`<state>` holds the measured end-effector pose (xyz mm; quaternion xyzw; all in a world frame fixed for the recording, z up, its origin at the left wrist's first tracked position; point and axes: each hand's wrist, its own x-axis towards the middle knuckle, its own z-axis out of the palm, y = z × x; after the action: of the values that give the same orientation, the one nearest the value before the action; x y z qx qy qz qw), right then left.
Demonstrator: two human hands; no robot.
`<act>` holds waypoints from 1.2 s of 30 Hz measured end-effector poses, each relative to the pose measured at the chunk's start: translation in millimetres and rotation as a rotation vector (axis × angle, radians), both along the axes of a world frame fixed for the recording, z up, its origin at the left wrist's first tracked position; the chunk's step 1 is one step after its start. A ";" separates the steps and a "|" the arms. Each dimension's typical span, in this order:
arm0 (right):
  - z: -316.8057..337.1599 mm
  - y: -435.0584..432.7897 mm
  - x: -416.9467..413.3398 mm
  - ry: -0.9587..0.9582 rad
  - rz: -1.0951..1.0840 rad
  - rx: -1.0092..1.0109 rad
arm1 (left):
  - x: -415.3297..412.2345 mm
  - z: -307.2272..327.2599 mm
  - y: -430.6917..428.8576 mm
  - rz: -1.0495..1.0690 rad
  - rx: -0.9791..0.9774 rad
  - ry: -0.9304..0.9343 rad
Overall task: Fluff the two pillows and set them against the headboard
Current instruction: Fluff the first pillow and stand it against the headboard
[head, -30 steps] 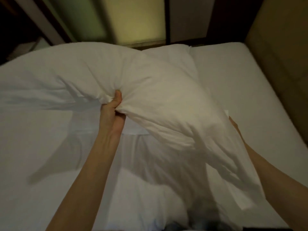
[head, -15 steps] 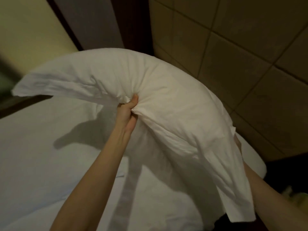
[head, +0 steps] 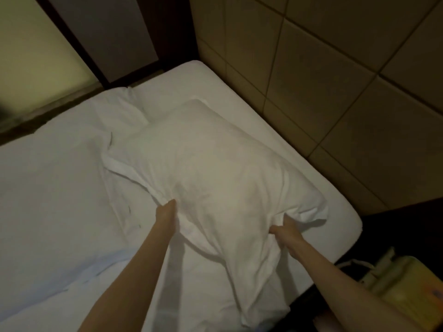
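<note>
A white pillow [head: 211, 171] lies on the white bed [head: 48, 200], its long side running along the padded tan headboard [head: 335, 87] on the right, a strip of sheet between them. My left hand [head: 166, 214] grips the pillow's near left edge, fingers tucked under the fabric. My right hand [head: 286, 232] grips the pillowcase at the near right corner, where the loose end hangs toward me. A second pillow [head: 119, 113] lies flatter behind it, partly hidden, at the far side of the bed.
A dark nightstand [head: 395, 224] stands at the bed's right corner, with a yellowish object [head: 405, 281] and a white cord on it. A dark frame and a pale lit panel [head: 36, 51] rise behind the bed's far edge.
The pillow was held up in the air, bent over my left hand. It has come down flat on the bed near the headboard, and my right hand is now visible gripping its corner.
</note>
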<state>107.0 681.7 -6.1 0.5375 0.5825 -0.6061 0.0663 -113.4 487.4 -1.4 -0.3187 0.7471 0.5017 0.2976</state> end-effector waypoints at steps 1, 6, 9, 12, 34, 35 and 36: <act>-2.6 -3.3 -2.1 -0.054 0.091 0.011 | 4.3 -1.2 -1.7 -0.022 -0.003 0.003; 12.1 8.4 -12.7 -0.451 0.654 0.071 | 35.5 4.7 13.1 -0.215 -0.172 0.050; 15.5 28.7 -25.9 -0.481 0.668 0.408 | 48.5 7.5 23.4 -0.322 -0.218 0.142; 22.7 50.4 -49.9 -0.343 0.491 0.630 | 48.2 13.4 29.6 -0.378 -0.292 0.240; -51.8 180.2 -167.6 -0.132 0.447 0.010 | -4.4 -17.6 51.1 -0.355 -0.087 -0.016; -57.0 182.8 -167.7 -0.124 0.456 -0.049 | -6.0 -18.9 51.7 -0.338 -0.071 -0.020; -60.2 183.4 -169.3 -0.116 0.457 -0.097 | -7.9 -20.2 50.8 -0.318 -0.060 -0.016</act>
<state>-62.3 865.2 -66.3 0.4218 0.6544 -0.5709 0.2607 -121.3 538.2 -21.6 -0.2090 0.8004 0.4231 0.3697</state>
